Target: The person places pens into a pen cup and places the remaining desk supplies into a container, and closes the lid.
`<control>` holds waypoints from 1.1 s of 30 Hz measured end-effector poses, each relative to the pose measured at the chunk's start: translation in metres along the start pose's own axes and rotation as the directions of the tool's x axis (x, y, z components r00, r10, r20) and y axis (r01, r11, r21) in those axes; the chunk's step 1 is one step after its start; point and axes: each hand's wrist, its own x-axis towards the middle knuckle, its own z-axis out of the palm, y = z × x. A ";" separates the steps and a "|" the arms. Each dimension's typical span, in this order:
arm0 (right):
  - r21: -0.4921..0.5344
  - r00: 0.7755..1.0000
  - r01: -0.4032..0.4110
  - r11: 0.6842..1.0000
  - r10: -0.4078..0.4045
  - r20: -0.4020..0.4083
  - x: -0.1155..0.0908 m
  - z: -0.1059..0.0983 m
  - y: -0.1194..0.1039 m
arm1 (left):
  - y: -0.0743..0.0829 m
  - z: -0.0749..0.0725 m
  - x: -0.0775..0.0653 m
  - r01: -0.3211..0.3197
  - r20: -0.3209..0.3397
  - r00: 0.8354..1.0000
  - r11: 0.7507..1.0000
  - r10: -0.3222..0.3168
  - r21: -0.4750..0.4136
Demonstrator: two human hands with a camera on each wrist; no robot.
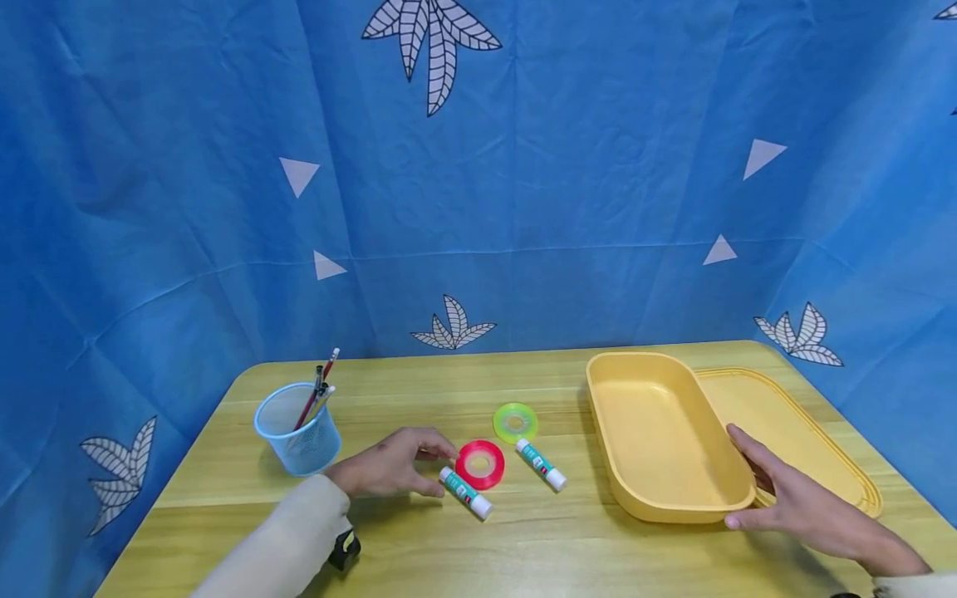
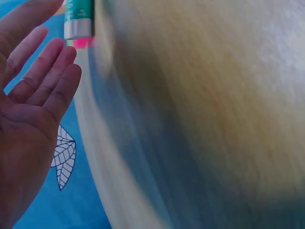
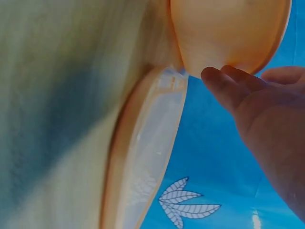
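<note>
Hovering low over the bench [image 1: 419, 552], the left-hand grip [image 1: 396, 467] lies at the end of a pale-sleeved forearm angled in from the lower left of the head view. Its thumb and fingers are apart, with nothing between them, the palm turned partly downward. The near glue stick [image 1: 465, 493] lies just past the thumb tip, slanting toward the person; whether they touch cannot be told. The red tape roll [image 1: 498, 465] lies just beyond the fingertips, next to that stick.

The right-hand grip [image 1: 803, 502] comes from the lower right, wrist low, pointing forward and leftward. It is spread around the near right corner of the yellow box [image 1: 661, 436] and holds it there, thumb against the near end and fingers along the right wall. In the right wrist view the fingertips meet the wall's outside. The box lies to the left of this grip, its long right side beside the yellow lid [image 1: 781, 423]. Between box and red roll lies the far glue stick [image 1: 541, 465], with the green tape roll [image 1: 501, 421] behind it.
</note>
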 end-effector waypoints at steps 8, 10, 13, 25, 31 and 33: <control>0.032 1.000 -0.017 0.999 0.017 -0.020 -0.005 0.002 -0.001 | -0.006 0.004 0.008 0.025 0.011 1.000 1.000 -0.026 0.016; 0.043 0.999 -0.031 0.999 0.032 -0.013 -0.005 0.002 -0.001 | -0.006 0.005 0.009 0.027 0.015 1.000 0.999 -0.027 0.030; 0.042 0.998 -0.056 0.998 0.056 -0.016 -0.006 0.002 0.000 | -0.007 0.005 0.010 0.019 0.018 1.000 0.998 -0.020 0.055; 0.088 0.994 -0.109 0.990 0.111 -0.018 -0.007 0.003 -0.002 | -0.010 0.006 0.012 0.000 0.027 1.000 0.997 -0.002 0.071; 0.087 0.992 -0.123 0.989 0.124 -0.013 -0.007 0.004 -0.002 | -0.008 0.006 0.009 0.019 0.037 0.999 1.000 -0.018 -0.013; 0.079 0.993 -0.119 0.990 0.120 -0.018 -0.007 0.004 -0.003 | -0.006 0.006 0.010 0.026 0.032 0.999 0.999 -0.025 -0.037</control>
